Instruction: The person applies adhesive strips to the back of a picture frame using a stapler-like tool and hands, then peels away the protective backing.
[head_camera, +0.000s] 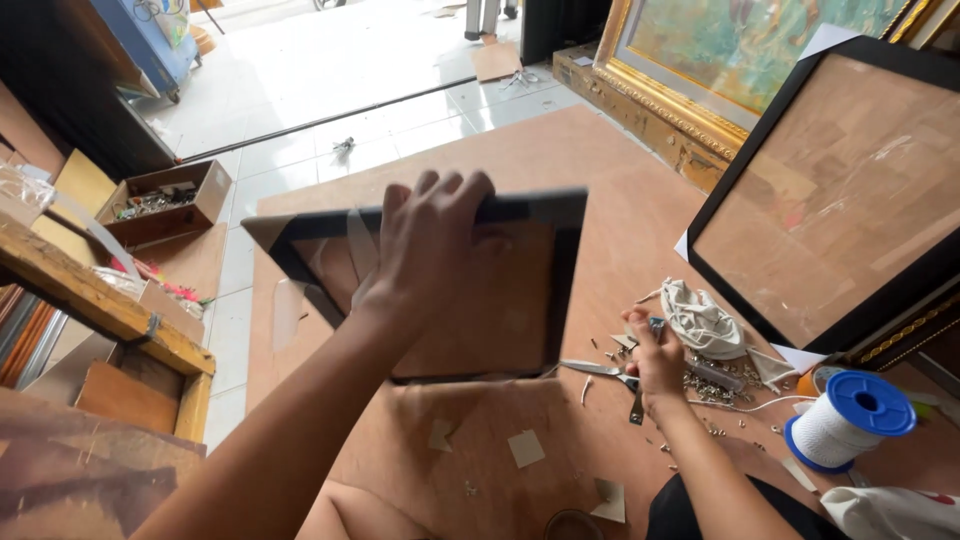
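One frame (520, 210) (two black total)

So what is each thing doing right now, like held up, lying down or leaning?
Black frame: tilted up, held at its top edge by the left hand.
Right hand: closed on a small tool.
Second black frame: leaning, propped.
String spool: upright on the board.
Cardboard box: open.

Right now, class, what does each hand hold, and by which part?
The left hand grips the black picture frame by its top edge. The right hand holds a small tool, mostly hidden in the fist.
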